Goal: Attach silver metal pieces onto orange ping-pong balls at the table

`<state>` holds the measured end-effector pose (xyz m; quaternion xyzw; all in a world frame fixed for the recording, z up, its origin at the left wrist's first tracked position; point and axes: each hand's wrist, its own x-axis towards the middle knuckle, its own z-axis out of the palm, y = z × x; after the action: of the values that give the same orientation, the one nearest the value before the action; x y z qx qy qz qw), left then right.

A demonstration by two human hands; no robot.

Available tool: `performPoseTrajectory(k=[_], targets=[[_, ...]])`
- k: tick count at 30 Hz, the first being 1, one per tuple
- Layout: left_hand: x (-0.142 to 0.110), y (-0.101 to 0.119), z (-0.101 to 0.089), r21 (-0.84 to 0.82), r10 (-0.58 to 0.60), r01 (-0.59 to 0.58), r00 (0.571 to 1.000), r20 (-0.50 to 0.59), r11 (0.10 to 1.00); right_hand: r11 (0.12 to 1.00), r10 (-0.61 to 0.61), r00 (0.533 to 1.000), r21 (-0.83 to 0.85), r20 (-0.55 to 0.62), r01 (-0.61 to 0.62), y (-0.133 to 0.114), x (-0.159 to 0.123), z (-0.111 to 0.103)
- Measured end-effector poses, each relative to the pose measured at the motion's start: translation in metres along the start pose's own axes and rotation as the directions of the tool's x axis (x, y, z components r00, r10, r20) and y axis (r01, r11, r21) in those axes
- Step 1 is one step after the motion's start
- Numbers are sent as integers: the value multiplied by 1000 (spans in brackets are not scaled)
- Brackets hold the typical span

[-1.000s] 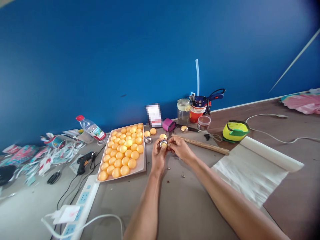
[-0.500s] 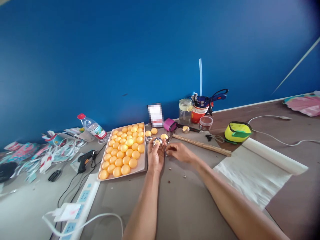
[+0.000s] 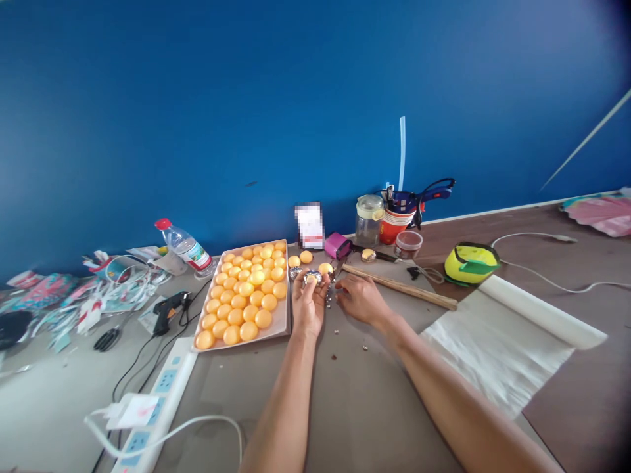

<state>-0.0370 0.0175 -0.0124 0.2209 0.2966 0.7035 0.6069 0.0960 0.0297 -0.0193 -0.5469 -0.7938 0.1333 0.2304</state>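
Note:
My left hand (image 3: pixel 306 310) is closed around an orange ball partly covered with shiny silver pieces (image 3: pixel 312 276), held up off the table. Just to its right, my right hand (image 3: pixel 363 299) is low over the table with its fingers curled. Whatever its fingertips hold, if anything, is hidden. Small silver beads (image 3: pixel 328 301) lie between the two hands. Beyond the left hand are plain orange balls (image 3: pixel 305 257), another ball (image 3: pixel 325 269) and a silver-covered ball (image 3: pixel 294 272). A shallow box (image 3: pixel 288 315) filled with orange balls stands left of that hand.
A wooden stick (image 3: pixel 409 289) and a white roll of sheet (image 3: pixel 507 348) lie to the right. Behind stand a glass jar (image 3: pixel 369 226), red cups (image 3: pixel 394 226) and a purple object (image 3: pixel 338 245). Leftward are a glue gun (image 3: pixel 166 312), a bottle (image 3: pixel 190 251) and a power strip (image 3: pixel 165 387).
My right hand has drawn slightly to the right, away from the left hand, uncovering small silver beads. The left hand keeps its hold on the ball. The view has shifted slightly.

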Motion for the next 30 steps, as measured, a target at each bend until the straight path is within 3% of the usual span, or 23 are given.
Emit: performPoseTrajectory(k=[6,13,19,27,30], targets=[[0,1,1,-45,-27,25,999,-45,999,999,11,993,36,118,-15,8,1,-3],[3,0,-5,-81,-35,32,999,-39,996,994,-94,992,-47,81,98,-6,-2,6],[5,-1,-7,-15,7,-7,999,-42,1000,982,-140,984,-114,112,153,-14,-2,14],[5,-3,-8,-43,-3,1,999,-43,999,990,-120,992,-67,34,122,-12,1,22],[4,-3,-7,-51,-2,0,999,-42,999,993,-119,992,-17,-44,118,-10,2,22]])
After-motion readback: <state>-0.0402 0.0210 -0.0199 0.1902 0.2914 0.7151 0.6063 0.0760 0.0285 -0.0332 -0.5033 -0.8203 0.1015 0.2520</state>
